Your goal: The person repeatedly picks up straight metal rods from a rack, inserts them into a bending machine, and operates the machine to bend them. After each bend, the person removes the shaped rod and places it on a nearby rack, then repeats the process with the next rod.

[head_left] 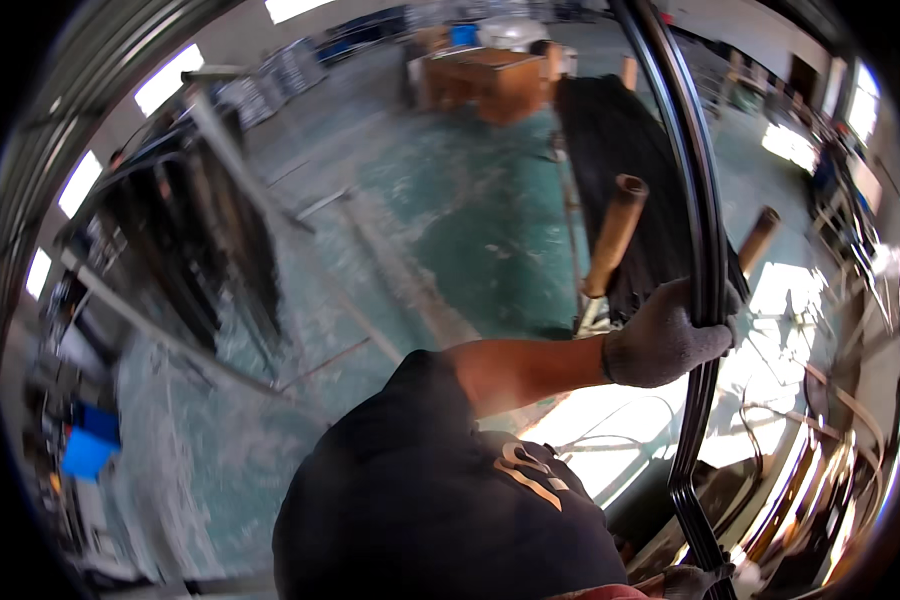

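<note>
A bundle of long, glossy black strips (705, 210) runs from the top edge down the right side and bends near its lower end. My left hand (670, 335), in a grey knit glove, is closed around the bundle at mid-height. Lower down, at the bottom edge, my right hand (688, 582) wears a similar glove and grips the strips' lower part; much of it is cut off by the frame. What the strips are made of cannot be told.
Behind the bundle, more dark strips (620, 150) lie on a rack with brown upright tubes (615, 235). Another rack of hanging dark strips (185, 230) stands left, with metal bars. A brown wooden box (490, 80) is farther back. Loose strips (850, 470) clutter the lower right.
</note>
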Available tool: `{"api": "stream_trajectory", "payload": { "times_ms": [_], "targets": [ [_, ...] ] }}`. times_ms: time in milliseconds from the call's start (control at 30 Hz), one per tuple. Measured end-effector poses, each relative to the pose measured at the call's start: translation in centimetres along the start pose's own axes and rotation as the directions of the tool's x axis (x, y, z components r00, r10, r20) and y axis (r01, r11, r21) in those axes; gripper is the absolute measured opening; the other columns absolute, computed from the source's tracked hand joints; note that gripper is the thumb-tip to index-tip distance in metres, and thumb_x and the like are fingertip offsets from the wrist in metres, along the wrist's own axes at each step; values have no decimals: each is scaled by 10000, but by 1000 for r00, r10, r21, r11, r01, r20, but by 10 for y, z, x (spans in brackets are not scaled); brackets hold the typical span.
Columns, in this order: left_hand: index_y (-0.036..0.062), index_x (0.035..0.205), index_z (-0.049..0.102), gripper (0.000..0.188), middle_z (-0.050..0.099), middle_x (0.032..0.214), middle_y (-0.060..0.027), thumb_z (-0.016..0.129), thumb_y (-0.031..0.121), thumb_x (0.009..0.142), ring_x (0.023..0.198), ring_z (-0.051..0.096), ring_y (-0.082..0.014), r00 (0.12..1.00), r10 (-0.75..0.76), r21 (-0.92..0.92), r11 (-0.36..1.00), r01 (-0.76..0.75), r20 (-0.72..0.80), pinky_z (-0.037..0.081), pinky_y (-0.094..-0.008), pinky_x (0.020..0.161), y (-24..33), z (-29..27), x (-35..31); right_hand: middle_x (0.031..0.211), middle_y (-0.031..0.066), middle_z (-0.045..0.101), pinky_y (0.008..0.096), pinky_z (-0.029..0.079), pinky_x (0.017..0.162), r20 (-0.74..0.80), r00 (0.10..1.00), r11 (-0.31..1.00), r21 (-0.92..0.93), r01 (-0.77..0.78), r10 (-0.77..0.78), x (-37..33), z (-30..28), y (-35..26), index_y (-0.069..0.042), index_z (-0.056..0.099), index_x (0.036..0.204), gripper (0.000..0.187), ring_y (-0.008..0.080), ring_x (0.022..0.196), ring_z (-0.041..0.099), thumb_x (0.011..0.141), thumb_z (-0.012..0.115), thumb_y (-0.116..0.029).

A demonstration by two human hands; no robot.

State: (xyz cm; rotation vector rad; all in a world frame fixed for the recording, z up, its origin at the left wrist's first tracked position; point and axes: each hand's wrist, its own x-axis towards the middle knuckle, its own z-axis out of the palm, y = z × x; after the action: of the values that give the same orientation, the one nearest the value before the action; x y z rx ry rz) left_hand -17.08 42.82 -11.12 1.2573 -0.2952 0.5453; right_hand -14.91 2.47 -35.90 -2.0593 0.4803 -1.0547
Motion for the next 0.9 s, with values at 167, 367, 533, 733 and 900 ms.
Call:
{"api": "stream_trajectory", "payload": {
  "times_ms": [167,367,533,733,900],
  "targets": [
    [41,1154,574,300,703,940,-92,649,-30,873,891,692,-195,860,33,104,994,23,-510,571,-369,838,64,-66,-123,1028,134,737,327,593,792,503,864,777,549,-308,-13,-15,85,-80,-44,654,1310,358,238,851,723,1006,629,-231],
    [18,1188,549,336,703,935,-140,620,-56,868,876,702,-242,598,238,234,968,-86,-765,578,-390,824,126,-103,-229,962,132,728,344,594,786,704,703,583,615,-531,-102,-55,79,-200,68,672,1184,350,221,831,701,1013,661,-238],
    [12,1148,553,312,692,908,-170,582,-76,850,839,704,-293,456,357,273,931,-241,-815,587,-412,766,166,-147,-278,940,84,683,303,546,782,626,673,741,650,-170,-394,-70,69,-305,37,688,1125,321,160,837,659,1035,634,-266],
    [-22,1025,548,157,651,870,-161,555,-46,870,795,682,-304,259,390,253,863,-437,-883,578,-415,788,265,-210,-319,1055,57,709,300,513,837,482,512,527,847,-66,-711,-105,29,-512,-19,687,1215,304,125,915,649,1026,630,-251],
    [-45,1008,567,85,642,964,-187,525,0,949,935,664,-323,122,428,286,763,-579,-895,566,-443,886,334,-313,-412,1052,133,715,354,547,828,295,269,285,955,-76,-917,-236,-39,-704,-12,710,1133,254,223,909,685,979,621,-193]
  ]
}}
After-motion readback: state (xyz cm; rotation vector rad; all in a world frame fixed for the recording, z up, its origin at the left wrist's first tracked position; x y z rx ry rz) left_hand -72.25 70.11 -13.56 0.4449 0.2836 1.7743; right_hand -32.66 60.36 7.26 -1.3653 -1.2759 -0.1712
